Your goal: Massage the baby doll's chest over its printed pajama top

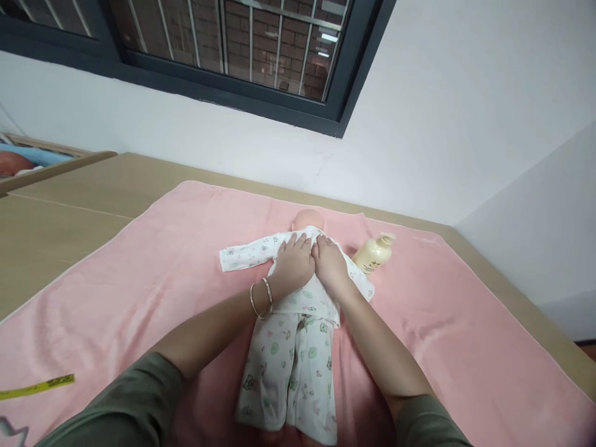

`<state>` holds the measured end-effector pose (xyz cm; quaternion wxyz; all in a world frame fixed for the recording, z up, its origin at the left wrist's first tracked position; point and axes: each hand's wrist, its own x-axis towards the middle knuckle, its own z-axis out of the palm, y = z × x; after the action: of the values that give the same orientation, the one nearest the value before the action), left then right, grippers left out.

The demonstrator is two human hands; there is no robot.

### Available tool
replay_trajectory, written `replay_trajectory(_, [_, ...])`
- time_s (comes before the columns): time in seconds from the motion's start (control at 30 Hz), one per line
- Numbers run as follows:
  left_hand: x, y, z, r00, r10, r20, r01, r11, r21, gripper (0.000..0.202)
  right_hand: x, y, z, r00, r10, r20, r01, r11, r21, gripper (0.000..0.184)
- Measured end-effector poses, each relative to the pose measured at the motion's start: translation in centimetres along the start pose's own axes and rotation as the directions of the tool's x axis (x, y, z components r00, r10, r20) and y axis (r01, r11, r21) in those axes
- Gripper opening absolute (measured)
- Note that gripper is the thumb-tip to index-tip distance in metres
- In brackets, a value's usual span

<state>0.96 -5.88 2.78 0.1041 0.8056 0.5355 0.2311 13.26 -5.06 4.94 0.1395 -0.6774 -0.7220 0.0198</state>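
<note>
A baby doll (308, 220) lies on a pink blanket, its head toward the wall, dressed in a white printed top (298, 301) and matching trousers (272, 366). My left hand (295, 264), with two bangles (261, 298) on the wrist, rests flat on the upper part of the top, fingers stretched toward the doll's head. Beside it my right hand (330, 264) lies on the top too, the two hands nearly touching. One sleeve (246, 254) stretches out to the left. The other sleeve is partly behind my right forearm.
A pale yellow pump bottle (374, 253) leans over on the blanket (442, 335), right of the doll. A yellow strip (37, 386) lies at the lower left, above a grey star-shaped edge (12, 431). Behind the wooden tabletop (93, 198) rise a white wall and a barred window (261, 49).
</note>
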Motion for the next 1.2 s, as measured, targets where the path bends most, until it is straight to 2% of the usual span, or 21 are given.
replay_trajectory(0.13, [2.2, -2.5, -1.3, 0.999, 0.039, 0.034, -0.035, 0.993, -0.116, 0.044, -1.7, -1.8, 0.0, 0.998, 0.012, 0.054, -0.009, 0.999, -0.052, 0.055])
replay_trajectory(0.27, [3.6, -4.2, -1.4, 0.999, -0.049, 0.005, 0.049, 0.989, -0.141, 0.038, -2.5, -2.7, 0.2, 0.997, -0.022, 0.069, 0.026, 0.998, -0.05, 0.056])
replay_trajectory(0.37, [2.9, -3.4, -0.6, 0.998, -0.058, -0.027, 0.057, 0.998, -0.037, 0.044, -1.6, -1.6, 0.3, 0.998, -0.023, 0.057, 0.023, 1.0, 0.004, 0.054])
replay_trajectory(0.47, [1.4, -1.7, 0.1, 0.997, -0.046, -0.059, 0.051, 0.994, 0.092, 0.052, 0.1, 0.7, 0.2, 0.999, -0.011, 0.045, 0.008, 0.997, 0.074, 0.052])
replay_trajectory(0.6, [0.3, -0.4, 0.1, 1.0, 0.003, -0.029, 0.001, 0.992, 0.126, 0.053, 1.6, 3.1, -0.1, 0.998, 0.032, 0.046, -0.037, 0.993, 0.114, 0.048])
replay_trajectory(0.7, [1.1, -1.4, -0.6, 1.0, 0.006, -0.005, -0.006, 0.998, 0.064, 0.05, 0.9, 2.4, 0.0, 0.999, 0.039, 0.01, -0.039, 0.999, 0.003, 0.046])
replay_trajectory(0.8, [2.7, -3.3, -1.1, 1.0, -0.016, 0.007, 0.016, 0.999, -0.043, 0.044, -0.9, -0.2, 0.5, 0.999, -0.022, -0.025, 0.02, 0.994, -0.11, 0.047])
replay_trajectory(0.93, [3.9, -4.8, -0.9, 0.998, -0.06, 0.017, 0.061, 0.992, -0.11, 0.041, -2.7, -2.6, 1.3, 0.995, -0.091, -0.03, 0.086, 0.988, -0.13, 0.055])
replay_trajectory(1.0, [3.7, -4.6, -0.4, 0.998, -0.054, -0.008, 0.054, 0.996, -0.076, 0.041, -2.3, -2.3, 1.3, 0.996, -0.092, -0.013, 0.091, 0.993, -0.078, 0.056])
replay_trajectory(1.2, [1.8, -2.2, 0.5, 0.995, -0.081, -0.05, 0.083, 0.996, 0.043, 0.05, 1.0, 1.8, 1.7, 0.998, -0.056, 0.021, 0.053, 0.99, 0.129, 0.056])
